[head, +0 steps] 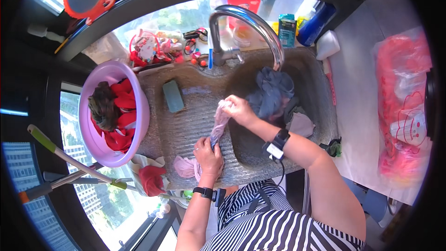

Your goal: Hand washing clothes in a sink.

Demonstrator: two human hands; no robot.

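Note:
A wet pink cloth (220, 120) is stretched in a twisted strip over the ribbed washboard part (195, 129) of a stone sink. My right hand (240, 109) grips its upper end near the basin's edge. Lower down, my left hand (209, 157) is closed around the cloth, and a loose pink part (186, 167) lies on the ribs to its left. A green bar of soap (173, 96) rests at the washboard's upper left. In the basin to the right, bluish-grey wet cloth (271, 92) lies under the chrome faucet (278, 55), with a pale pink-grey cloth (301, 124) beside it.
A purple plastic basin (141, 122) with red and dark clothes stands left of the washboard. Below it, a red and white cloth (152, 180) hangs at the sink's corner. Hair accessories (167, 47) and a blue bottle (316, 24) line the sill. A red-printed plastic bag (404, 108) lies right.

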